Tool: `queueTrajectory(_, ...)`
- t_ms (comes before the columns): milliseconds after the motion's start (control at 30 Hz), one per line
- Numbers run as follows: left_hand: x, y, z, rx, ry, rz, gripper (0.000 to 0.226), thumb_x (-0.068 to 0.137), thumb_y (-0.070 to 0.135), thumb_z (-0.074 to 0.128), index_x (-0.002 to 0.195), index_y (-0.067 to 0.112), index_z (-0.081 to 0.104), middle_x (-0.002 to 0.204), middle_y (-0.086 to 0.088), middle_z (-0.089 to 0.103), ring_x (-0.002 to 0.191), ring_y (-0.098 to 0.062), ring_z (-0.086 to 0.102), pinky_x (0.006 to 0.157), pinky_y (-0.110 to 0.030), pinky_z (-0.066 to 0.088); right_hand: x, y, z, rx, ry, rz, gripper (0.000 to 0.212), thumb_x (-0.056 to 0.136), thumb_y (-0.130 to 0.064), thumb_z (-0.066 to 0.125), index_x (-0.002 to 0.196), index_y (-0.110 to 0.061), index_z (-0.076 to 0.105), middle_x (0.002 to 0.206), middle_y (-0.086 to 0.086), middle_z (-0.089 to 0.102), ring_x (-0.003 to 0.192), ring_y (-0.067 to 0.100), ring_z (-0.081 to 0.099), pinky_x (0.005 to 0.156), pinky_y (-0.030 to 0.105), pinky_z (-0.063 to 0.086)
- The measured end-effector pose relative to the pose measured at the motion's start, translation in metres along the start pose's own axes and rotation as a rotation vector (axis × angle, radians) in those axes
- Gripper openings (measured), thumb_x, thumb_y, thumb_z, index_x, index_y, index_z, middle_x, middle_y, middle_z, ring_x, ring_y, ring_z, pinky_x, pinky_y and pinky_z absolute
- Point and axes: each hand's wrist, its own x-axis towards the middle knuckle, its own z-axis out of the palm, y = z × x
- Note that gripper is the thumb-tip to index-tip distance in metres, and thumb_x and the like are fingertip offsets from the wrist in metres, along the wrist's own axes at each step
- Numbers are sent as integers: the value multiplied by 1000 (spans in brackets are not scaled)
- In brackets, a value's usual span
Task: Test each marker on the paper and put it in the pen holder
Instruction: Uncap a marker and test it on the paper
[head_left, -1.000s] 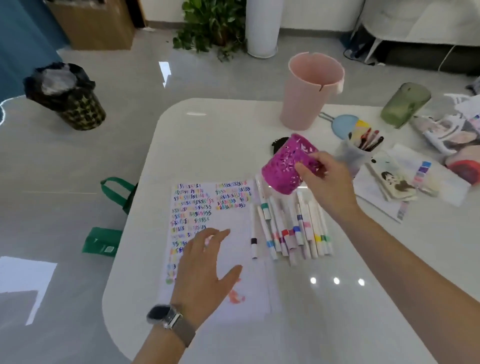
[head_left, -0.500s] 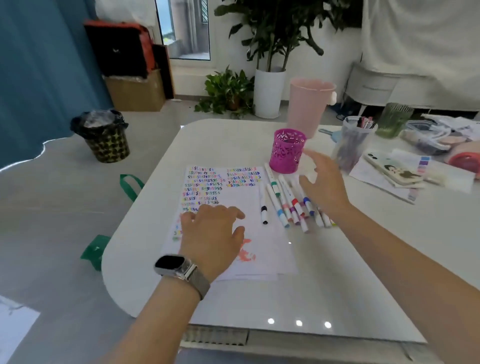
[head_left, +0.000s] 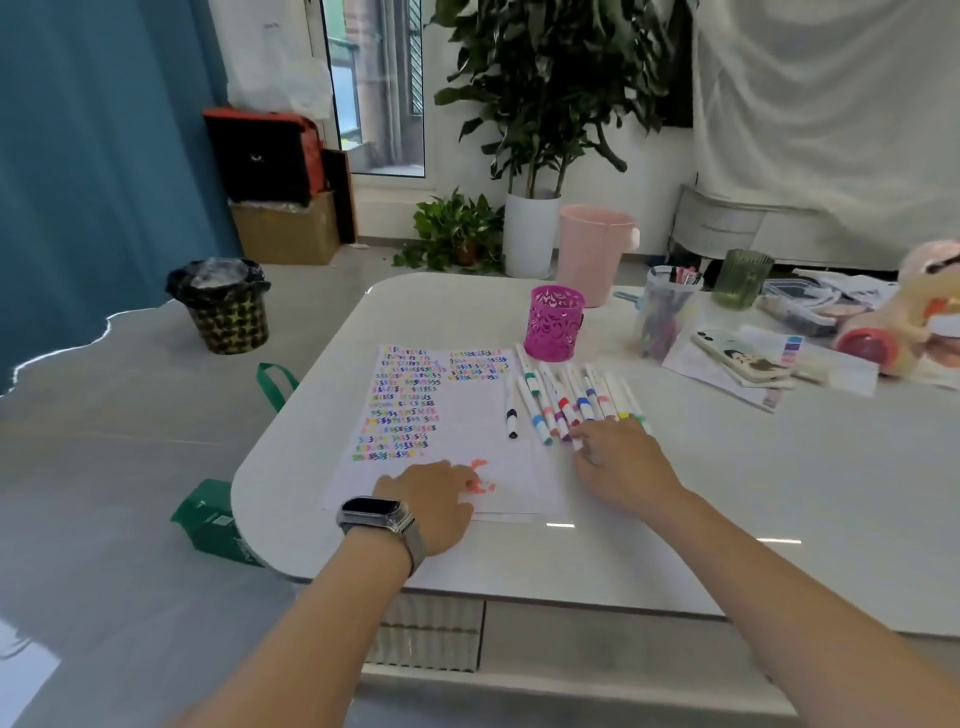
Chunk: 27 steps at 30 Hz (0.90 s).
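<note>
Your pen holder (head_left: 553, 325) at twelve o'clock looks empty; every marker (head_left: 569, 402) awaits testing. Your right hand (head_left: 615, 465) fingers curl onto one, left hand (head_left: 434, 499) flat on paper (head_left: 467, 415).

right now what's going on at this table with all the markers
A person is testing markers on a sheet of paper already part covered in coloured squiggles. The left hand rests on the paper's near edge, holding it down. The right hand reaches into the row of markers lying beside the paper, fingers on their near ends; whether it has gripped one is unclear. The pink pen holder stands upright just beyond them, with no markers visible in it.
</note>
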Motion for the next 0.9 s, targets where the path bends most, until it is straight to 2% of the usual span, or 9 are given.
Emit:
queueTrajectory(167, 6, 10, -4, 101, -57, 6, 38, 97, 35, 36, 133, 30, 46, 133, 0, 52, 120, -23, 50, 96, -40, 38, 10, -4, 3, -106, 23, 43, 38, 92, -39, 43, 127, -27, 52, 124, 5, 55, 115, 31, 44, 86, 38, 44)
queueTrajectory(267, 10, 11, -6, 76, -47, 30, 36, 96, 34, 39, 127, 23, 53, 127, -3, 57, 115, -24, 54, 94, -38, 44, 21, -11, 5, -160, 86, 32, 35, 89, -46, 48, 116, -26, 57, 117, 2, 56, 111, 28, 47, 84, 36, 42)
queueTrajectory(367, 16, 7, -9, 18, -17, 51, 36, 95, 37, 40, 119, 17, 58, 118, -4, 61, 108, -24, 58, 91, -36, 47, 36, -18, 2, -92, 165, 80, 35, 86, -49, 52, 109, -24, 60, 110, 1, 59, 109, 27, 47, 82, 36, 40)
queueTrajectory(533, 17, 1, -4, 50, 42, 77, 31, 97, 22, 37, 119, 18, 58, 120, -4, 59, 111, -25, 55, 95, -38, 45, 50, -32, 8, 30, 107, 70, 38, 85, -54, 54, 112, -29, 65, 111, 3, 57, 113, 28, 43, 90, 39, 40)
queueTrajectory(633, 13, -8, 0, -16, 74, 145, 31, 97, 19, 38, 122, 21, 57, 123, -1, 56, 115, -21, 51, 98, -36, 42, 53, -48, 15, -44, 139, -43, 41, 82, -60, 56, 108, -29, 65, 111, -1, 54, 113, 26, 42, 92, 40, 36)
queueTrajectory(767, 4, -26, 8, -185, 113, 275, 30, 95, 17, 42, 114, 24, 63, 114, 4, 63, 112, -16, 52, 96, -33, 41, 49, -64, 22, -144, 157, -101, 30, 83, -46, 55, 96, -22, 67, 110, 0, 54, 113, 26, 41, 91, 38, 30)
queueTrajectory(900, -1, -31, 6, -190, 182, 332, 31, 95, 16, 43, 118, 26, 62, 119, 7, 62, 115, -11, 48, 100, -32, 37, 42, -68, 15, -340, 89, -119, 33, 91, -32, 44, 106, -10, 62, 115, 5, 50, 112, 28, 39, 91, 40, 30)
